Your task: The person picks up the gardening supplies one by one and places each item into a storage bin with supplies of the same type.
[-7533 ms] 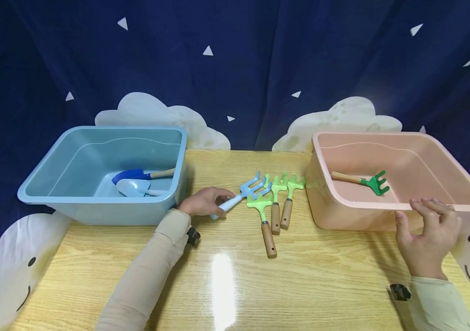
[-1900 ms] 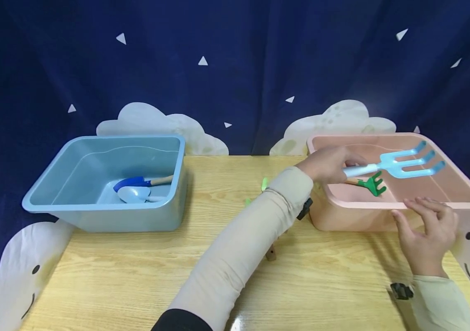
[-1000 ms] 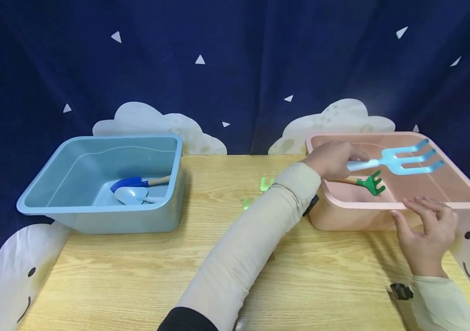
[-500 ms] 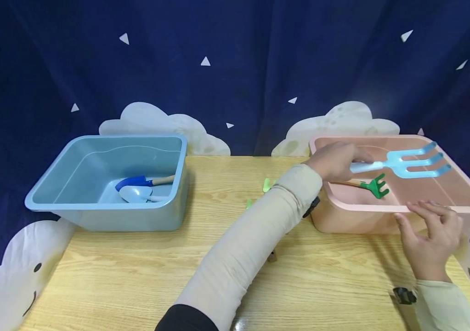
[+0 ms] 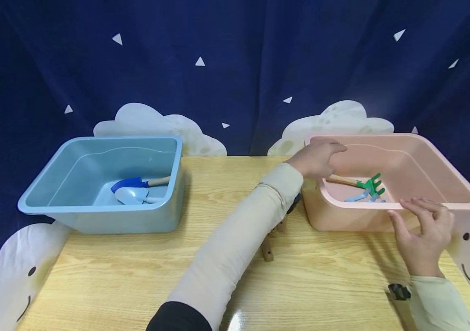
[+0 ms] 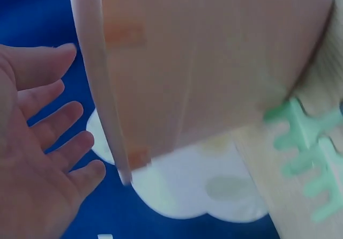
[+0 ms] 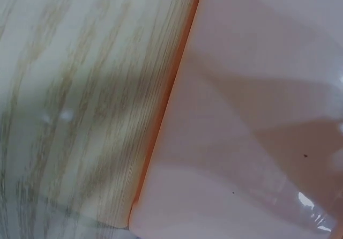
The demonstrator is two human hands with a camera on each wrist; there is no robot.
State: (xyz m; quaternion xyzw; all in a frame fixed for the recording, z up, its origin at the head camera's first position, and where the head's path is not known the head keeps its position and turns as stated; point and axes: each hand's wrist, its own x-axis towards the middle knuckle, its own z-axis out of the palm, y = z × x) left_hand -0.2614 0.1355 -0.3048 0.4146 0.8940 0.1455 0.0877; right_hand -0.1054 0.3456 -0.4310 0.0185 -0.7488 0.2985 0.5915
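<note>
My left hand (image 5: 315, 158) is over the left rim of the pink plastic tub (image 5: 416, 151), nothing in its grasp. In the left wrist view that hand (image 6: 48, 121) has its fingers spread beside the tub's rim. The light-blue hand fork (image 5: 359, 196) lies inside the tub, its tines showing and the rest hidden behind the front wall. Near it lies a green hand fork (image 5: 371, 184) with a wooden handle. At the tub's front rim, my right hand (image 5: 427, 234) grips with fingers curled over the edge and thumb on the outer wall.
On the left stands a blue tub (image 5: 106, 207) holding a dark-blue trowel (image 5: 129, 184) and a light-blue trowel (image 5: 131, 195). Between the tubs lie light-green forks (image 6: 295, 124), mostly behind my left forearm in the head view; a wooden handle (image 5: 267, 249) shows. A dark-blue curtain (image 5: 235, 69) hangs behind.
My left hand carried the light-blue fork from the table to the pink tub, let go of it inside, and has drawn back left. The right hand stayed on the rim.
</note>
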